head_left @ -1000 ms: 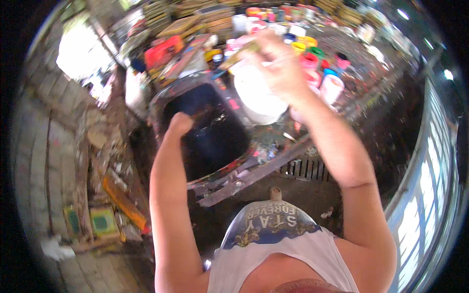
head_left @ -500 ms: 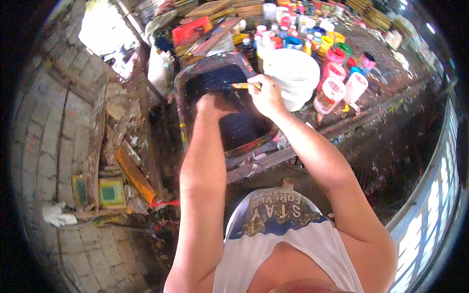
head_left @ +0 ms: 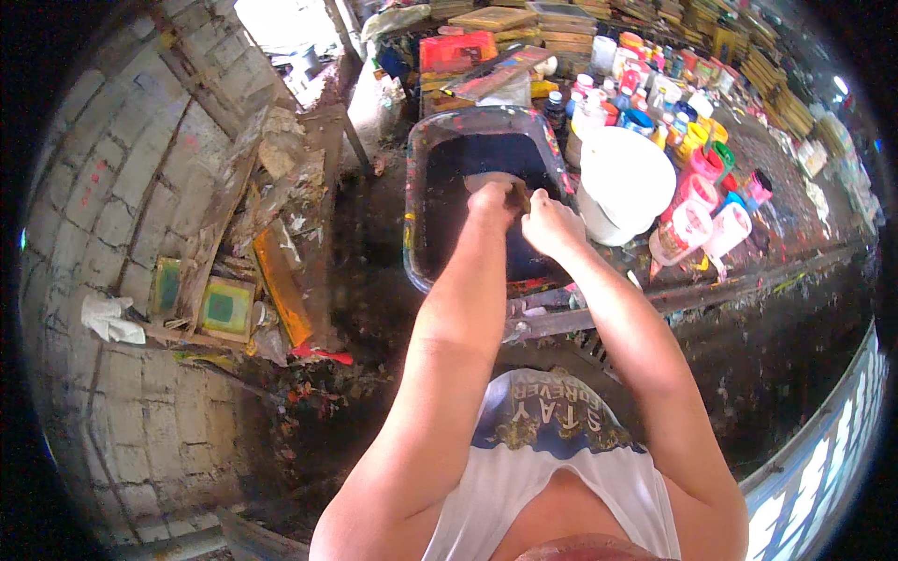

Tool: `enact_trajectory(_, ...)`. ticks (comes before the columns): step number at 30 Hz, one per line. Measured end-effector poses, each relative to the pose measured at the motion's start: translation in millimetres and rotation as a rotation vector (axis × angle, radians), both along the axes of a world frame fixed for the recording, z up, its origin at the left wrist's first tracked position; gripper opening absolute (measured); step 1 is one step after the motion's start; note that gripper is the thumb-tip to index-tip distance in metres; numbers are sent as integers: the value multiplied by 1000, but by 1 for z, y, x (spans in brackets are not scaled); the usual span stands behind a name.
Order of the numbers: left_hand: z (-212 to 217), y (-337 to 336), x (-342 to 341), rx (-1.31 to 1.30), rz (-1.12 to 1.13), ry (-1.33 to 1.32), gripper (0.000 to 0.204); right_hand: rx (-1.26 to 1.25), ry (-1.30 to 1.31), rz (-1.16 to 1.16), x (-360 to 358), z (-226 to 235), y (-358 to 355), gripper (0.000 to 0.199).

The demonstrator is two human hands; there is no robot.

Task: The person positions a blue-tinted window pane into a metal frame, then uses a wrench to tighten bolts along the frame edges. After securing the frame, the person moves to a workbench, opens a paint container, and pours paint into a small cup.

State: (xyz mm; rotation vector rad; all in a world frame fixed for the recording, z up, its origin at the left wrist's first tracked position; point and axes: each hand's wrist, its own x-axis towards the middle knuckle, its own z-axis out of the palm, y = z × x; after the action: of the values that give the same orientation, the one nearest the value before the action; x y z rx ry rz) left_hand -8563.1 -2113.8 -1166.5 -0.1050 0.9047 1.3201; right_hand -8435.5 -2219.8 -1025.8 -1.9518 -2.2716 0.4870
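A black rectangular tub (head_left: 412, 210), its rim spotted with paint, holds dark liquid. My left hand (head_left: 493, 198) is low in the tub at the liquid, curled. Its fingertips are hidden, and what it grips cannot be made out. Close beside it on the right, my right hand (head_left: 550, 222) is closed, pointing toward the left hand. A small wooden-handled paintbrush (head_left: 518, 195) shows as a short brown piece between the two hands; most of it is covered. Just right of the tub stands a white bucket (head_left: 627, 182), near my right hand.
Several open paint pots, such as a pink one (head_left: 686, 229), crowd the table behind and right of the bucket. A red tray (head_left: 457, 49) and stacks of wooden frames (head_left: 496, 19) lie at the back. Left stands a littered wooden shelf with a green-panelled frame (head_left: 227, 309).
The view has shifted, so the scene sits further right and lower. My right hand has come down from the tub's far right rim, bringing the brush to my left hand.
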Motion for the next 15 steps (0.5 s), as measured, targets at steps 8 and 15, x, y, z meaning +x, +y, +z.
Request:
enact_trajectory(8,-3,-7,8,-120,-97,-87,26,8,174,-36,-6,-18,4,37)
enact_trajectory(15,37,-10,4,-259,-71,122,20,62,228,51,5,-19,-15,32)
